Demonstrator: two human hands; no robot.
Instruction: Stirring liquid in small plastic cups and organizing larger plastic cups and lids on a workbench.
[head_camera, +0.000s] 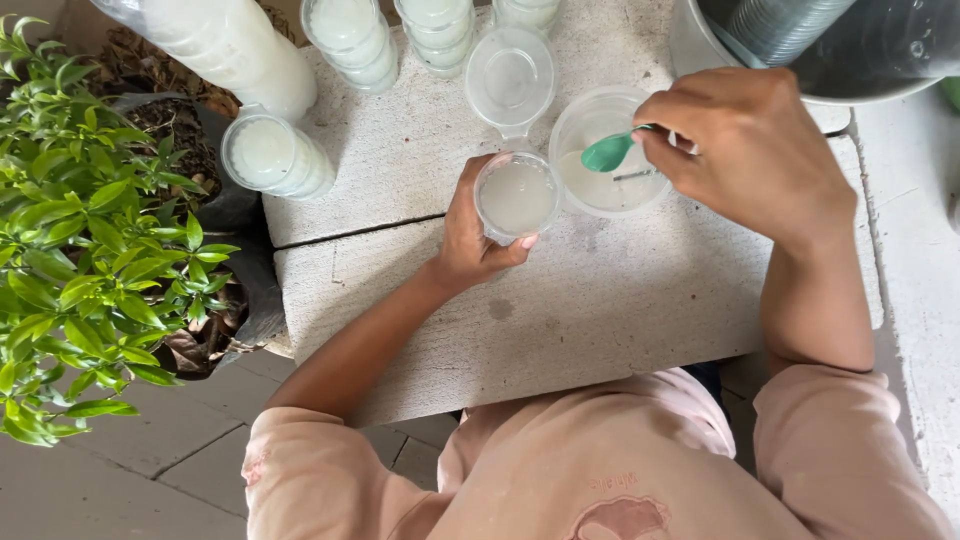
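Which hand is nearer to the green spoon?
Right. The right hand holds the green spoon over the larger cup; the left hand grips the small cup beside it.

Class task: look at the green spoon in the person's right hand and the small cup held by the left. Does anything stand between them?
Nothing visible does. The green spoon sits over the larger tub, right beside the small cup.

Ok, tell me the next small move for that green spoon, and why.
Probably carry the green spoon left over the small cup and tip it in. The right hand has it above the larger tub, while the left hand steadies the cup, lid open.
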